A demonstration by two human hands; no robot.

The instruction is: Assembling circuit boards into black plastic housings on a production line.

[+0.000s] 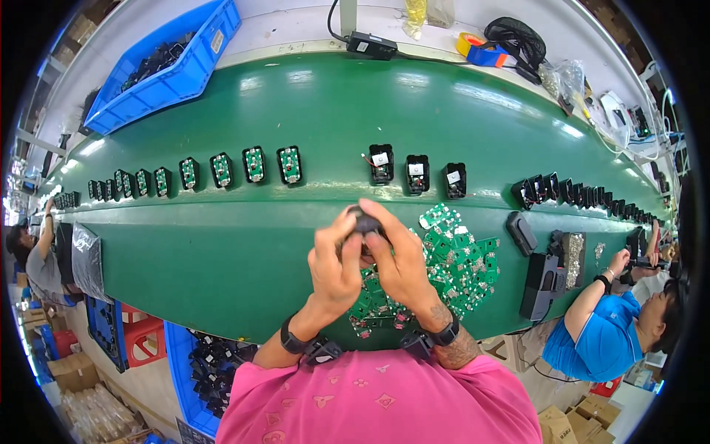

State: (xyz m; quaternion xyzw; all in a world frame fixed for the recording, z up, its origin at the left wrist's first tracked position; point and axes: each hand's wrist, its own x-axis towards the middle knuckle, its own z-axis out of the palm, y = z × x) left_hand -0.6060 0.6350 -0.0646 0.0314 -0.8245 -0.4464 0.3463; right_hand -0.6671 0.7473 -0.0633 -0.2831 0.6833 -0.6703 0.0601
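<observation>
Both hands are closed round a small black housing [364, 221], held up over the green table in front of me. My left hand [334, 259] grips its left side and my right hand [400, 257] its right, with the thumbs close together on the near side. Fingers cover most of the housing, so its inside is hidden. Under and beside my right hand spreads a loose pile of green circuit boards [462, 270]. Beyond my hands stand black housings with a white part and wires inside [417, 175]. Further left, a row of black housings holds green boards [290, 165].
A blue crate [159, 70] of dark parts stands far left; another blue bin [181, 370] is below the near edge. More black housings [573, 194] line the right, near a dark grey device [541, 287]. A person in blue [603, 333] works at right, another person [41, 259] at left.
</observation>
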